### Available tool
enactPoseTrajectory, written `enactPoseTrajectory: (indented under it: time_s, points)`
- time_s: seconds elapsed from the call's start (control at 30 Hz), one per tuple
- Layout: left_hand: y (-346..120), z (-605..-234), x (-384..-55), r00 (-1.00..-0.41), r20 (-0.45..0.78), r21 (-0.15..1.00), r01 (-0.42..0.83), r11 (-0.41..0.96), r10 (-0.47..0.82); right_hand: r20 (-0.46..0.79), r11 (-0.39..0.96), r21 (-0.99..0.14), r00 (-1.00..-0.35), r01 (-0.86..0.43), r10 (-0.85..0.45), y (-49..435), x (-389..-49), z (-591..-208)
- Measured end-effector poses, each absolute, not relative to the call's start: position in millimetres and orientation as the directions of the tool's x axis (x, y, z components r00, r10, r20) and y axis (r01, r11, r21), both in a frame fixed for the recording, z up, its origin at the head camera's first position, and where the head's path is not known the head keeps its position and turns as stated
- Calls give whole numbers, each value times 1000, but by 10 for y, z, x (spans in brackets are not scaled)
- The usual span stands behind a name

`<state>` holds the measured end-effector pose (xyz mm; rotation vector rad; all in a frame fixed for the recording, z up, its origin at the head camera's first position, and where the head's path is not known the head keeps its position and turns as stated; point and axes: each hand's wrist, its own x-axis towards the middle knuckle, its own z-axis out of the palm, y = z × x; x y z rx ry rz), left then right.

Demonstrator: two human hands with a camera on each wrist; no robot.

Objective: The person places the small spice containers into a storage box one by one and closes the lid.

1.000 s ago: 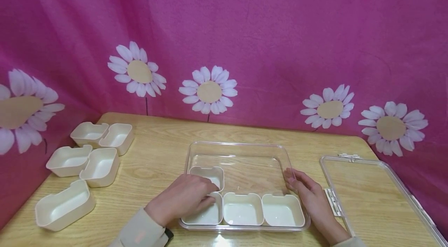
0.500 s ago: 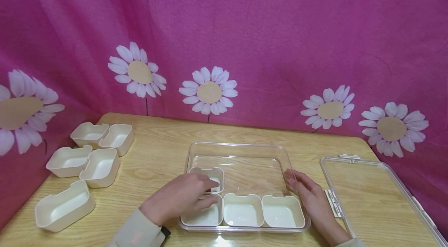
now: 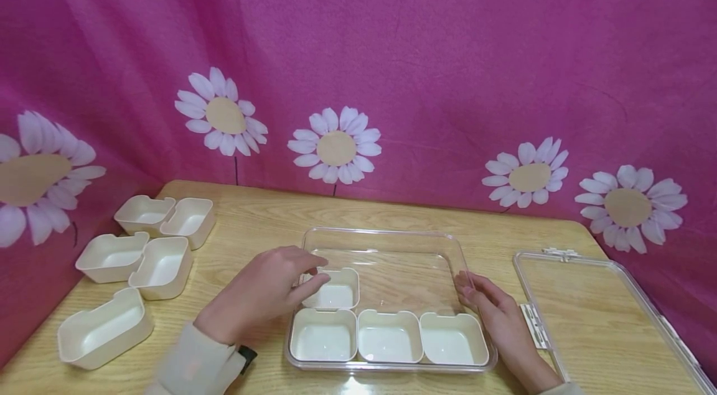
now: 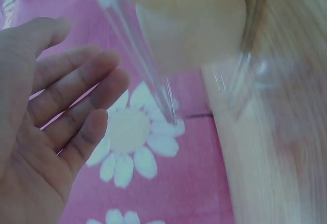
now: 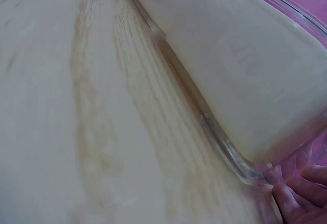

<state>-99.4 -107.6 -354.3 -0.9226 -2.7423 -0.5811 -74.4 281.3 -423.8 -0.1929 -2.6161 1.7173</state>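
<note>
A clear plastic box (image 3: 386, 367) stands on the table, with a row of cream bins along its near side. Behind the row's left bin (image 3: 323, 336) sits another cream bin (image 3: 338, 290) in the box. My left hand (image 3: 260, 292) hovers at the box's left side, by that rear bin. In the left wrist view, the left hand (image 4: 66, 91) has loosely bent fingers and holds nothing. Against the box's right wall rests my right hand (image 3: 501, 317), its fingers partly seen through the plastic. The right wrist view shows right-hand fingers (image 5: 301, 193) at a box corner.
Several loose cream bins (image 3: 162, 267) stand at the table's left. A clear lid (image 3: 529, 283) with white latches lies on the right. A pink curtain (image 3: 426, 71) printed with daisies surrounds the back and left of the wooden table (image 3: 246, 227).
My left hand has lifted out from over the left bins and drawn back leftward, uncovering them. The right hand and the box have stayed put.
</note>
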Motion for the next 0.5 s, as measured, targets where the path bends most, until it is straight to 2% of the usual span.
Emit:
enactPoseTrajectory:
  time_s: [0.17,0.3,0.5]
  points:
    - [-1214,-3538,-1054,-820,350,280,553,785,453,-65,384,-917,-992,103,109,2804,-749,-4236]
    - [-1324,-3507,-1080,-865,368,243,444,862,342,-72,377,-920,-991,111,115,2798,-750,-4232]
    - [-1472,-3402,-1068,-943,280,228,246,942,178,-82,367,-922,-990,120,116,2799,-750,-4229]
